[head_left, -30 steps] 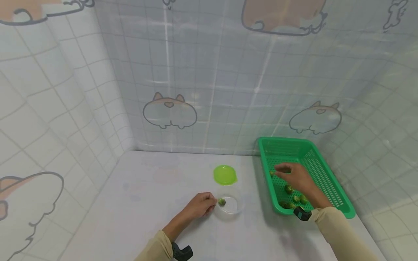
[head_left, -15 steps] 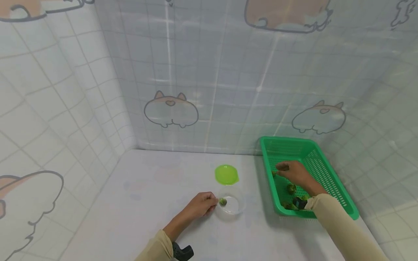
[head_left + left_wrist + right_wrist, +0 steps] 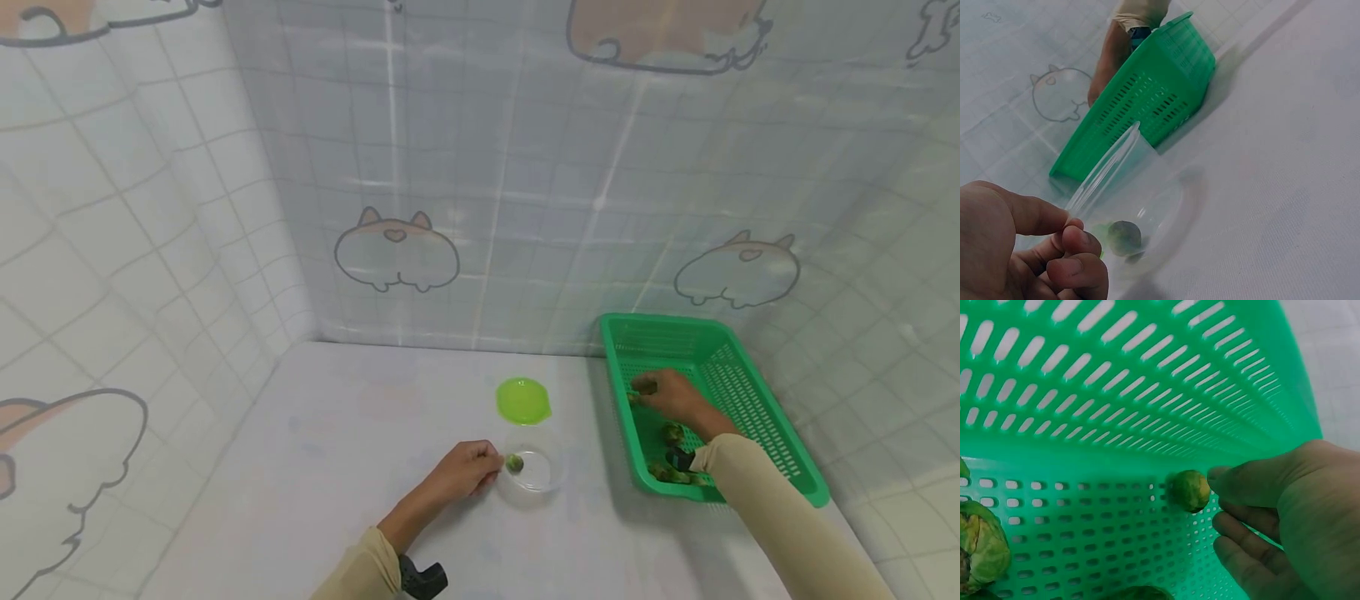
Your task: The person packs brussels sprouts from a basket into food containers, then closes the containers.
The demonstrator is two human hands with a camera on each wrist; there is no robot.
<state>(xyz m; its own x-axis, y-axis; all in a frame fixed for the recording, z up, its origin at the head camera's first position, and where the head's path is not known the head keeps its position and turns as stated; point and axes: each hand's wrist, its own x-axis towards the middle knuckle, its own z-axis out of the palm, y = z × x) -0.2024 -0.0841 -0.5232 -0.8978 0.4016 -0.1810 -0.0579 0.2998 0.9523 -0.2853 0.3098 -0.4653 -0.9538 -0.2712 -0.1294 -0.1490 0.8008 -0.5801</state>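
A clear plastic bowl (image 3: 537,473) stands on the table, a single Brussels sprout (image 3: 1125,238) inside it near the left wall. My left hand (image 3: 467,469) pinches the bowl's rim between thumb and forefinger. Over at the right, my right hand (image 3: 669,393) reaches down into the green basket (image 3: 780,412). Its thumb tip is right at a small Brussels sprout (image 3: 1190,490) by the basket wall, while the other fingers are spread below, apart from it. More sprouts (image 3: 982,547) lie on the basket floor, partly hidden by the right forearm in the head view.
A light green lid (image 3: 523,401) lies flat on the table just behind the bowl. The basket's raised left wall stands between bowl and sprouts. Patterned sheeting (image 3: 540,208) encloses the table (image 3: 360,433) at the back and both sides.
My right hand has sunk slightly lower into the basket, toward the sprout near its left wall. My left hand keeps its grip on the bowl. The head view has shifted a little.
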